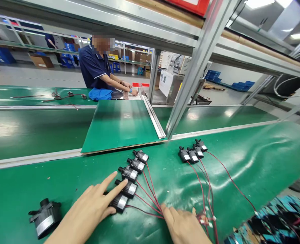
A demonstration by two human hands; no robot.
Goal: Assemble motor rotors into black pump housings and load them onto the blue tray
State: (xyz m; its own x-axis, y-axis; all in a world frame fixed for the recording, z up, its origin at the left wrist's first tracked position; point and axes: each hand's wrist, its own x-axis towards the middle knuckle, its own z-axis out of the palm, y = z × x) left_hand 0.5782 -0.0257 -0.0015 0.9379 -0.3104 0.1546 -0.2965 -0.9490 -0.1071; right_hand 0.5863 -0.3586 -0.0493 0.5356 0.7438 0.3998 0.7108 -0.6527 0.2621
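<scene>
Several small black pumps with white labels lie in a slanting row on the green mat. Red wires run from them and come together at my right hand, whose fingers close round the bunch. The wire ends are hidden under that hand. My left hand reaches over the near end of the row with its fingers apart, the index finger on one pump's label. The nearest pump is partly covered by it. A larger black pump stands alone to the left of my left wrist.
Another group of pumps sits farther right, its wires trailing towards me to white connectors. A blue-and-black patterned pile is at the lower right. Beyond the raised green board and metal post, a co-worker works.
</scene>
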